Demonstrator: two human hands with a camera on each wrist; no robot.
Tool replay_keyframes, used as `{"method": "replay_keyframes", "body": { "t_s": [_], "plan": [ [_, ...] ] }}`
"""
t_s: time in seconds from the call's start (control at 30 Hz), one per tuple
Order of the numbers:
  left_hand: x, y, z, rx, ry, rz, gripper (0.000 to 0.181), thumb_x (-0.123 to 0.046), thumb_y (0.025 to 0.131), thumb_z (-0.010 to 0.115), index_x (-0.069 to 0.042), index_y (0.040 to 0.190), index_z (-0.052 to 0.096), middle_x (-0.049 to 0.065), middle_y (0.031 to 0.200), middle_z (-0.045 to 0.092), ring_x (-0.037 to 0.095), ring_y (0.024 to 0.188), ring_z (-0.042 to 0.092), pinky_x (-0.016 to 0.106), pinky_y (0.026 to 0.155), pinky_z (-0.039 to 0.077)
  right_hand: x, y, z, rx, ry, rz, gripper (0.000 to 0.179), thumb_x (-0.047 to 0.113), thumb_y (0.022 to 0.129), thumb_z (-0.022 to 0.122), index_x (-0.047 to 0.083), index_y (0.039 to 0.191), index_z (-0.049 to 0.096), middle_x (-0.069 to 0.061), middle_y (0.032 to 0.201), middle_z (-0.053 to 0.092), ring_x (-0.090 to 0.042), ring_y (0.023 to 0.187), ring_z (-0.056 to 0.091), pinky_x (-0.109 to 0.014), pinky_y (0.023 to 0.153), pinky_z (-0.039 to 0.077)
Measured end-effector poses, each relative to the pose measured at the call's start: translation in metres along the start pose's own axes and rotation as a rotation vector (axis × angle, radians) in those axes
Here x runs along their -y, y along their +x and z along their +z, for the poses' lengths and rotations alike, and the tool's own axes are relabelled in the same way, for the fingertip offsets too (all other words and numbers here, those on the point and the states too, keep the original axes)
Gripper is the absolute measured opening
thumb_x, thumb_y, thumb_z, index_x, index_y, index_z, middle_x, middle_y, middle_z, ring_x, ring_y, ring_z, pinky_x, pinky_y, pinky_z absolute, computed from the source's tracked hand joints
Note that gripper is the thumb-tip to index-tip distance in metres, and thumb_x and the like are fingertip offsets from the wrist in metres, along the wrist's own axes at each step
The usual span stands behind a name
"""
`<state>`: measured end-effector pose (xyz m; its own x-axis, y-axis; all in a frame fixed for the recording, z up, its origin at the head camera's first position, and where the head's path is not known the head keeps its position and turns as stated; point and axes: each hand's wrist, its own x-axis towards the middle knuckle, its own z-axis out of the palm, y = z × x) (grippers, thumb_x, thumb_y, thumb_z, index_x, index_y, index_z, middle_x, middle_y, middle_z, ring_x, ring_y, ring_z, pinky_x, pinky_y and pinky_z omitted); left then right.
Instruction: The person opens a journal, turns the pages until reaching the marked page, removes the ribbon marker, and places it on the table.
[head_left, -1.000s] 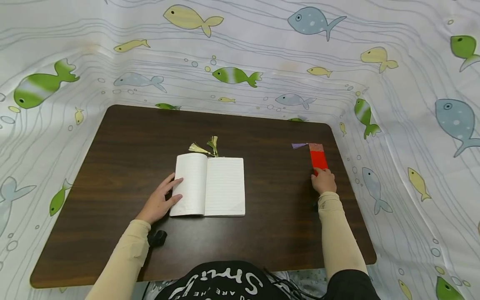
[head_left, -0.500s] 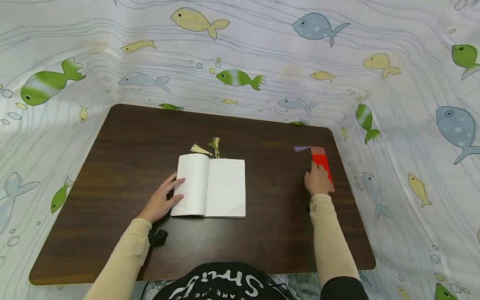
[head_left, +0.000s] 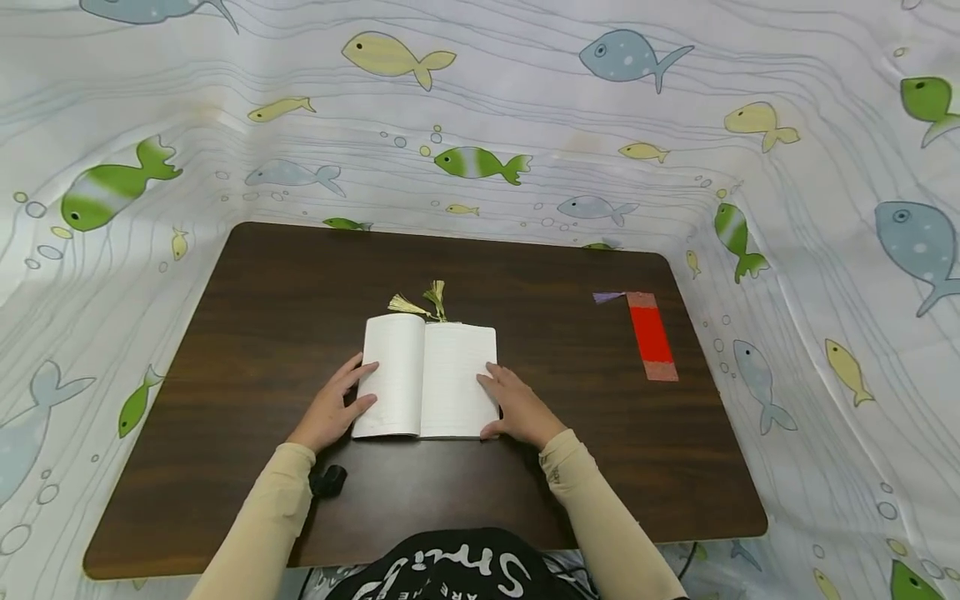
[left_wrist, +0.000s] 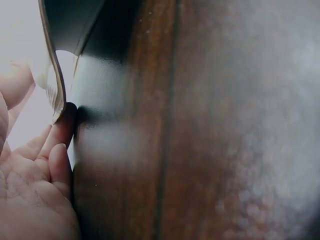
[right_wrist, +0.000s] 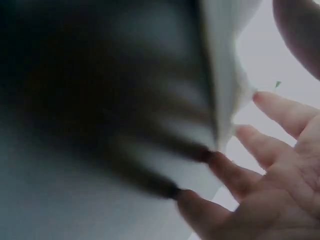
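Note:
An open notebook (head_left: 459, 379) with lined white pages lies on the dark wood table. Two yellow-green tassels (head_left: 408, 305) stick out past its top edge. On its left page edge rests my left hand (head_left: 330, 411), thumb and a finger reaching over the paper. Fairly straight fingers of my right hand (head_left: 525, 407) touch the notebook's right edge. Both wrist views show fingertips against the notebook's side, some down on the tabletop; the right wrist view is blurred. At the right lies a red bookmark (head_left: 651, 335) with pink ends and a purple tassel (head_left: 607, 297), apart from both hands.
The brown table (head_left: 247, 333) has rounded corners. A white fish-print cloth (head_left: 525, 108) hangs or lies around its back and sides. A black object (head_left: 327, 482) sits at the left wrist.
My right hand has let go of the red bookmark and moved left to the notebook's right edge. The bookmark stays at the table's right. My left hand has kept its place on the notebook.

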<state>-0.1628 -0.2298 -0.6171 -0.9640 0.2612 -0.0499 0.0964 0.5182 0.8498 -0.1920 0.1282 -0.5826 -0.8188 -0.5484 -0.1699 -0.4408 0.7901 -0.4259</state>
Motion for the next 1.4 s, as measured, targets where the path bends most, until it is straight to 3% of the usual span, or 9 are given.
{"method": "replay_keyframes", "body": {
  "t_s": [0.3,0.57,0.7,0.87,0.97,1.07,1.23,1.3,1.4],
  "plan": [
    [0.005,-0.005,0.002,-0.017,0.026,-0.006,0.062,-0.036,0.103,0.062,-0.011,0.155,0.043,0.017,0.168,0.017,0.048,0.146,0.028,0.066,0.11,0.032,0.002,-0.004,0.014,-0.111,-0.04,-0.021,0.086,0.035,0.075,0.087,0.01,0.149,0.053,-0.013,0.159,0.04,-0.035,0.146,0.036,-0.047,0.115,0.036],
    [0.004,-0.006,0.004,-0.013,0.033,-0.006,0.061,-0.034,0.103,0.062,-0.009,0.155,0.043,0.02,0.167,0.018,0.049,0.145,0.029,0.067,0.109,0.032,0.007,-0.002,0.021,-0.268,-0.125,-0.01,0.063,0.033,0.082,0.084,0.012,0.138,0.065,-0.016,0.146,0.053,-0.034,0.135,0.05,-0.045,0.092,0.055],
    [0.003,-0.006,0.004,-0.007,0.034,-0.004,0.06,-0.034,0.103,0.062,-0.009,0.155,0.043,0.02,0.166,0.018,0.05,0.145,0.029,0.067,0.109,0.032,0.012,-0.001,0.022,-0.357,-0.132,-0.008,0.087,0.03,0.081,0.088,0.001,0.151,0.044,-0.023,0.143,0.046,-0.041,0.131,0.048,-0.046,0.094,0.053],
    [0.001,-0.005,0.004,-0.005,0.024,-0.011,0.062,-0.036,0.102,0.063,-0.01,0.155,0.043,0.02,0.167,0.017,0.05,0.144,0.03,0.069,0.108,0.032,0.019,-0.001,0.02,-0.415,0.005,-0.035,0.122,0.026,0.075,0.092,-0.011,0.156,0.01,-0.03,0.15,0.034,-0.045,0.137,0.037,-0.051,0.111,0.038],
    [0.0,-0.005,0.005,0.001,0.02,-0.017,0.063,-0.037,0.102,0.062,-0.01,0.155,0.043,0.019,0.167,0.017,0.05,0.144,0.03,0.069,0.108,0.032,0.024,-0.001,0.016,-0.371,0.1,-0.075,0.126,0.026,0.074,0.093,-0.013,0.156,0.005,-0.027,0.154,0.034,-0.042,0.143,0.034,-0.05,0.116,0.033],
    [-0.002,-0.005,0.005,0.006,0.014,-0.019,0.062,-0.038,0.103,0.061,-0.01,0.155,0.042,0.02,0.167,0.017,0.05,0.145,0.029,0.069,0.108,0.031,0.03,-0.001,0.012,-0.247,0.234,-0.117,0.126,0.026,0.079,0.089,-0.01,0.157,-0.003,-0.026,0.161,0.028,-0.036,0.149,0.029,-0.047,0.118,0.029],
    [-0.004,-0.005,0.003,0.011,0.001,-0.02,0.058,-0.034,0.106,0.057,-0.01,0.156,0.041,0.02,0.167,0.015,0.052,0.144,0.028,0.07,0.108,0.03,0.042,0.0,0.01,-0.028,0.473,-0.167,0.119,0.032,0.088,0.082,0.01,0.163,-0.009,-0.015,0.168,0.01,-0.023,0.154,0.015,-0.042,0.121,0.023],
    [-0.004,-0.003,0.003,0.009,-0.018,-0.022,0.055,-0.035,0.108,0.051,-0.01,0.156,0.041,0.019,0.168,0.014,0.051,0.144,0.03,0.069,0.108,0.03,0.046,0.003,0.013,0.006,0.452,-0.203,0.113,0.035,0.089,0.08,0.016,0.164,-0.002,-0.008,0.17,0.011,-0.02,0.154,0.015,-0.041,0.122,0.022],
    [-0.006,0.0,0.003,0.004,-0.067,-0.036,0.052,-0.038,0.112,0.035,-0.009,0.156,0.042,0.018,0.168,0.013,0.05,0.147,0.023,0.069,0.111,0.025,0.051,0.01,0.019,0.007,0.314,-0.284,0.096,0.036,0.093,0.076,0.017,0.164,0.015,-0.004,0.17,0.015,-0.022,0.154,0.017,-0.042,0.12,0.026]
  ]
}}
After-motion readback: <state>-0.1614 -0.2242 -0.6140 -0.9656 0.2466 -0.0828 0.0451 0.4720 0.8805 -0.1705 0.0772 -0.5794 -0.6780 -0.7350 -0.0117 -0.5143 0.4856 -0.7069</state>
